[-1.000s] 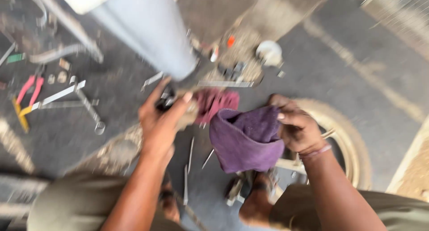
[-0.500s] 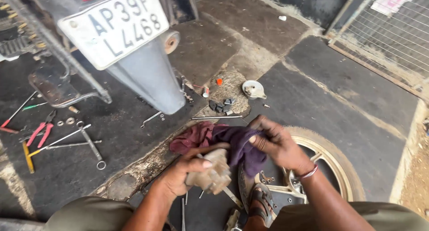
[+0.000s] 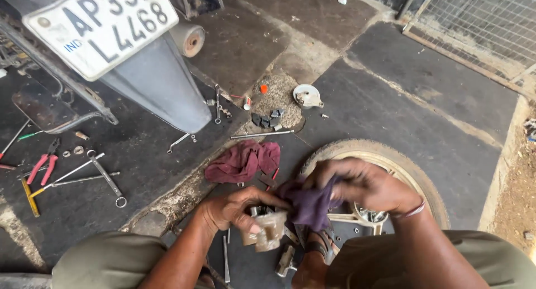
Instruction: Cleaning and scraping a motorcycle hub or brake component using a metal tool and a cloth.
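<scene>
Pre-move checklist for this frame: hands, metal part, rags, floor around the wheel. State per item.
1. Left hand grips the tan metal part: ok.
2. Right hand holds the purple rag against the part: ok.
3. Part surface clean: cannot tell, blurred.
4. Spare maroon rag lies on the floor beside the wheel: ok.
5. Floor free of loose tools: not ok, spanners and pliers lie scattered.

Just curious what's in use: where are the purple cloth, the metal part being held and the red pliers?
purple cloth [image 3: 309, 206], head view, bunched middle
metal part [image 3: 269, 228], head view, pale body
red pliers [image 3: 43, 167], head view, handles
</scene>
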